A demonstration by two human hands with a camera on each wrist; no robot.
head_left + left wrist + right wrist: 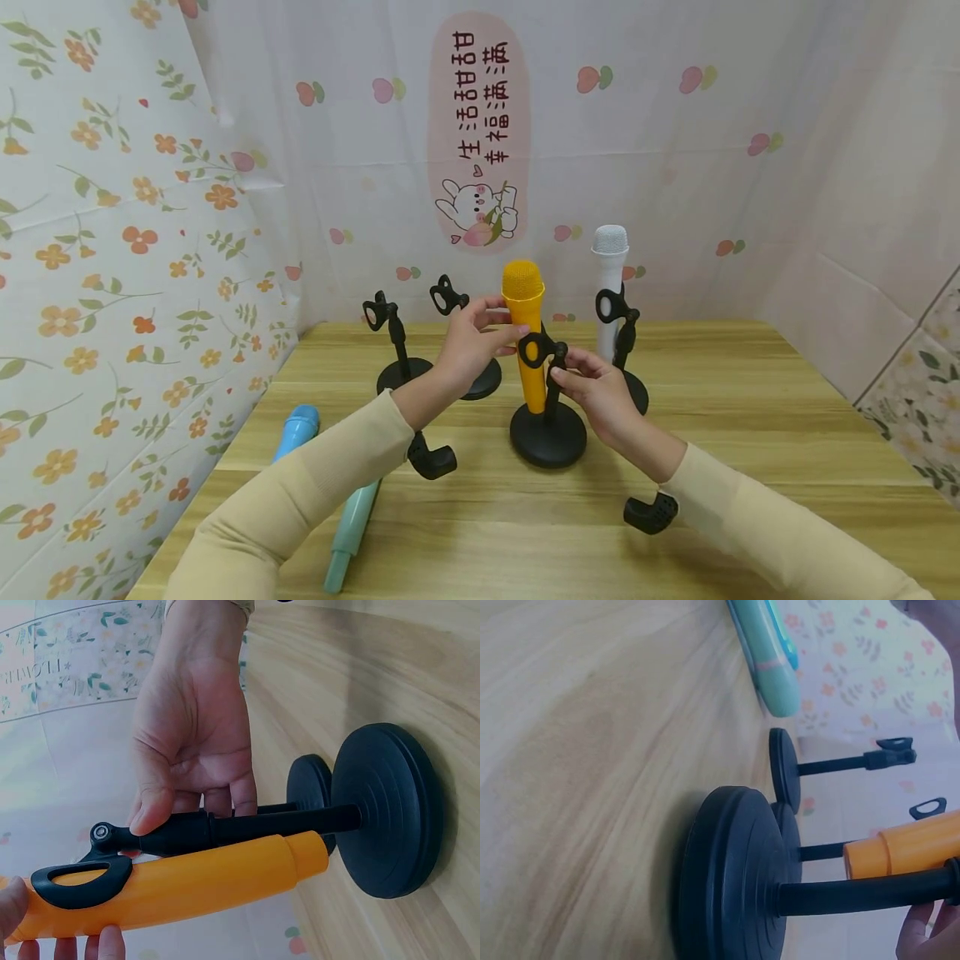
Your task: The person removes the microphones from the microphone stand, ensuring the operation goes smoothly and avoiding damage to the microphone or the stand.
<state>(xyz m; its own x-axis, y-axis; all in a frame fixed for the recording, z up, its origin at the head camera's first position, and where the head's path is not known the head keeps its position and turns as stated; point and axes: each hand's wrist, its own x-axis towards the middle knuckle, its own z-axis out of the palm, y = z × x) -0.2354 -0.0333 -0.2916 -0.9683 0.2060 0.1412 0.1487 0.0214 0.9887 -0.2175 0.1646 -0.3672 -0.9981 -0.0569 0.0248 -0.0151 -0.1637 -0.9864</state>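
A yellow microphone (532, 379) stands nearly upright at a black desktop stand (549, 440), its body at the stand's oval clip (82, 883). My left hand (472, 342) holds the microphone just below its mesh head, thumb on the near side. With thumb and fingers, my right hand (600, 396) grips the stand's post under the clip joint. In the left wrist view the microphone's tail (307, 855) runs beside the post, above the round base (386, 810). The base rests on the table.
Behind on the right, a white microphone (611, 250) sits in another black stand (636, 393). Two stands hold no microphone: one at left (401, 362), one behind my left hand (486, 382). Blue (300, 427) and green (352, 525) microphones lie at the left, partly hidden by my sleeve.
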